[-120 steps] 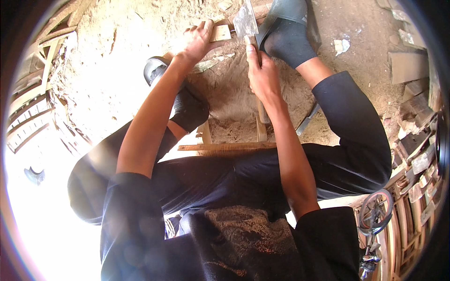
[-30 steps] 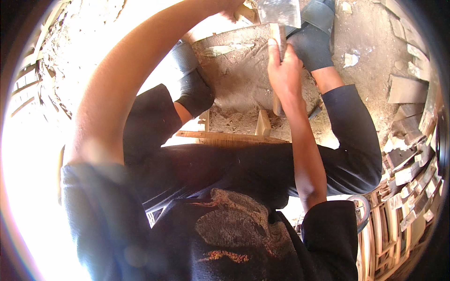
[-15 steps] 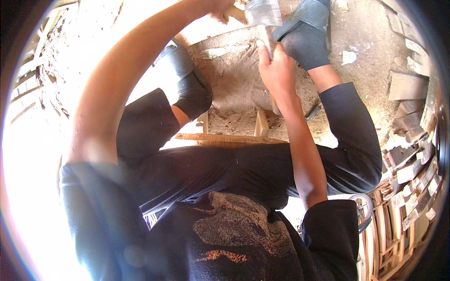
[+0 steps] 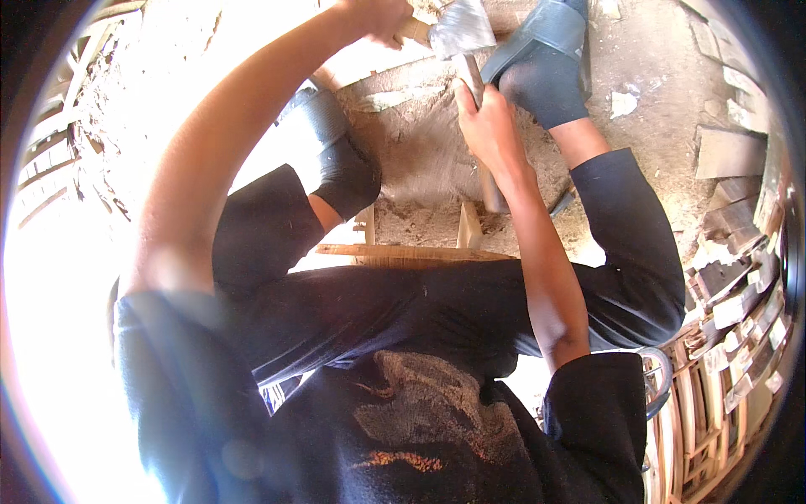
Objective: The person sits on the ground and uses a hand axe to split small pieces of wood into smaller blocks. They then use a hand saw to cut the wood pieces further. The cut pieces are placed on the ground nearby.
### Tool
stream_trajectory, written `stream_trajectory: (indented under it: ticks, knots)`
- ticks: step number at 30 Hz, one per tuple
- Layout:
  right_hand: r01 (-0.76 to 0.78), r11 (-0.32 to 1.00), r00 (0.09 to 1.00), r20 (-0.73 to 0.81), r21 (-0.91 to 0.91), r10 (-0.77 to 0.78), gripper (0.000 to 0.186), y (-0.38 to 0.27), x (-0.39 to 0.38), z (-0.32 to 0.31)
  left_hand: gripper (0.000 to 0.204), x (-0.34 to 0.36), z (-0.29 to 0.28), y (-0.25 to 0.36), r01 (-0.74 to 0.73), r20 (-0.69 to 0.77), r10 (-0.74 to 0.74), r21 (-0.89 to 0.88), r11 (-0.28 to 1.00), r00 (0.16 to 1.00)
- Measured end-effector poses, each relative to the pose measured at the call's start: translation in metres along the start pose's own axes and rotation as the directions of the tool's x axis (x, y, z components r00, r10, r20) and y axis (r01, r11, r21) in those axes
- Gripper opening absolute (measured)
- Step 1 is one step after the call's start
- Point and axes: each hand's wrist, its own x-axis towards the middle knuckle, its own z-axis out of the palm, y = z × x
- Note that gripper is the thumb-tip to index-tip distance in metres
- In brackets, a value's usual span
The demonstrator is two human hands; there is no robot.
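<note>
Your right hand [image 4: 494,128] is clenched around the brown wooden handle of a grey, flat-bladed metal chopping tool [image 4: 463,30]. Your left hand [image 4: 376,17], partly cut off by the upper edge, grasps the left end of a pale, straight-sided wooden block [image 4: 413,31]. The blade lies at the block's right end; whether they touch, you cannot tell from this view. Both sit ahead of your feet, left of your right dark rubber slide sandal [image 4: 550,34].

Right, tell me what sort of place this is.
Probably a rough woodworking spot: an earthen-looking floor, wood scraps piled on the right, and a hatchet-like tool in the right hand.
</note>
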Motion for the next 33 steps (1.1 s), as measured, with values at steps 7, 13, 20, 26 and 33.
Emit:
stream_trajectory:
  ticks: [7, 13, 20, 26, 33]
  knots:
    - [-0.309, 0.918, 0.943, 0.202, 0.248, 0.263, 0.043, 0.021, -0.001, -0.013, 0.052, -0.009, 0.028, -0.015, 0.021, -0.111, -0.034, -0.117, 0.993, 0.993]
    - [-0.409, 0.793, 0.910, 0.270, 0.452, 0.315, 0.040, 0.020, -0.003, -0.013, 0.069, -0.014, 0.068, -0.013, -0.013, -0.286, -0.085, -0.324, 0.946, 0.954]
    - [-0.475, 0.660, 0.880, 0.332, 0.582, 0.341, 0.037, 0.015, -0.006, -0.013, 0.083, -0.005, 0.100, 0.010, -0.051, -0.461, -0.059, -0.222, 0.974, 0.885]
    - [-0.496, 0.635, 0.868, 0.364, 0.592, 0.338, 0.041, 0.018, -0.011, -0.009, 0.068, -0.011, 0.080, 0.024, -0.020, -0.343, -0.203, -0.549, 0.836, 0.917]
    - [-0.505, 0.653, 0.861, 0.376, 0.564, 0.342, 0.040, 0.018, -0.017, -0.009, 0.073, -0.023, 0.048, 0.020, 0.074, -0.060, -0.147, -0.647, 0.759, 0.987]
